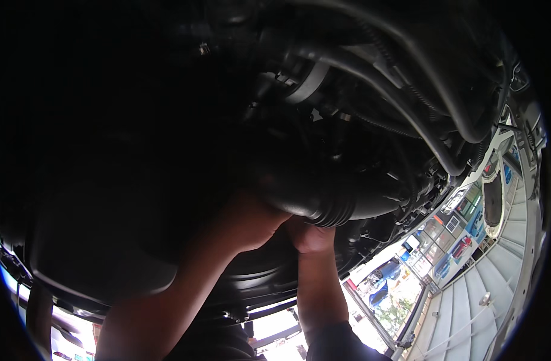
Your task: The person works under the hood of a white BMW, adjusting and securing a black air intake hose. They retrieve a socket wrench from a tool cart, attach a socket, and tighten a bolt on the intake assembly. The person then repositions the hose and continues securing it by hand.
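Observation:
A thick black intake hose (365, 204) with a ribbed bellows section (335, 212) runs across the middle of a dark engine bay. My left hand (258, 224) reaches up from the lower left to the hose's left part, and its fingers are lost in shadow. Close beside it, my right hand (311, 236) is at the underside of the hose, just below the ribs. Its fingers are hidden behind the hose and the dark parts. Whether either hand grips anything cannot be made out.
Black hoses (401, 78) curve across the upper right, near a pale curved band (309, 84). A large smooth dark housing (101, 271) bulges at the left, beside my left forearm. Bright workshop surroundings, with a ribbed white surface (468, 307), show at the lower right.

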A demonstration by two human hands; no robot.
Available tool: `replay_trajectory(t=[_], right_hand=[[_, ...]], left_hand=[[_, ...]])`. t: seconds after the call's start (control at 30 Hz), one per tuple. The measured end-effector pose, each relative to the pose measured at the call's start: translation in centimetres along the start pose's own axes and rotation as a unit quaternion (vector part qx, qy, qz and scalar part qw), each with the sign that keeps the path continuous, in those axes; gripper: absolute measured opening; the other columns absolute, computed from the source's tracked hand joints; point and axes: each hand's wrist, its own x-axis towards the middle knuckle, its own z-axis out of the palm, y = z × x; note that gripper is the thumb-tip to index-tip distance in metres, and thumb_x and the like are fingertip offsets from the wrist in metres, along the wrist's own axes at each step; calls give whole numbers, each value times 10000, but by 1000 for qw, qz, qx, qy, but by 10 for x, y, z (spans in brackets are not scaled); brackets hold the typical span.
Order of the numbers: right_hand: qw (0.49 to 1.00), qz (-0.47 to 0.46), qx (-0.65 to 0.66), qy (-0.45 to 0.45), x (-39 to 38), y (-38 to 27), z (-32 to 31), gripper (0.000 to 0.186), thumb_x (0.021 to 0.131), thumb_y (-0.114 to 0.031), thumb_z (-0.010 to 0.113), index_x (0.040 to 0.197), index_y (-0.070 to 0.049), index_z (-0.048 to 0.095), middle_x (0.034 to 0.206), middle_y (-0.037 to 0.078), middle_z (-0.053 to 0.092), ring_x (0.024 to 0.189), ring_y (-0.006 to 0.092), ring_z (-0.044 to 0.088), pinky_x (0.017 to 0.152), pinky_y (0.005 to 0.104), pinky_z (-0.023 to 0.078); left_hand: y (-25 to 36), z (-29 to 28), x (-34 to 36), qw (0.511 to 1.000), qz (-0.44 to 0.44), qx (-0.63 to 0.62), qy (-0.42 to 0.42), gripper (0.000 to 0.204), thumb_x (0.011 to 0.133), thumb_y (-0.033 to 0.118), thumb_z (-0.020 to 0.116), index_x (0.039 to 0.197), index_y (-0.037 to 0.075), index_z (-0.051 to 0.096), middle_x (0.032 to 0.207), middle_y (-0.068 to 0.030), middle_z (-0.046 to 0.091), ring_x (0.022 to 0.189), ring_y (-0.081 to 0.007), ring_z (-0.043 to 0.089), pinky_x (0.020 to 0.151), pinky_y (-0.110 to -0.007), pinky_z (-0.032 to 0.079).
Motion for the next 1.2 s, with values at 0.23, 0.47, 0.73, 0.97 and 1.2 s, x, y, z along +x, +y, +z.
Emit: replay_trajectory(t=[0.23,0.47,0.73,0.97,1.2], right_hand=[[998,-13,-53,-39,0,9,-12,550,965,-340,679,1407,-56,516,1321,103,622,1212,239,609,1061,402,495],[993,-75,-60,-65,2,5,-5,479,1026,-337,572,1401,-45,508,1311,106,623,1202,234,615,1038,377,507],[985,-55,-160,26,-1,11,5,455,947,-231,726,1328,-45,561,1221,85,655,1105,197,651,972,330,537],[965,-140,-217,37,-2,16,-6,408,934,-153,738,1289,-31,579,1210,78,649,1095,185,638,970,326,529],[916,-187,-355,3,-4,13,1,349,944,-59,684,1277,-29,582,1200,77,646,1067,180,636,949,314,522]], left_hand=[[-34,30,12,974,116,139,137,351,945,319,711,1214,98,669,1177,-81,705,1125,-257,665,985,-419,533],[-19,6,8,999,-5,-9,36,239,994,253,597,1078,40,667,902,-96,712,878,-235,708,787,-409,566],[-40,17,10,966,186,112,143,250,969,264,642,1073,37,669,915,-120,722,856,-271,719,764,-407,579],[-13,3,6,992,68,95,37,335,966,342,680,1180,85,680,1103,-103,720,1063,-237,688,938,-393,552],[-38,21,12,962,194,121,151,214,925,228,703,1032,43,693,911,-118,724,858,-298,715,785,-420,575]])
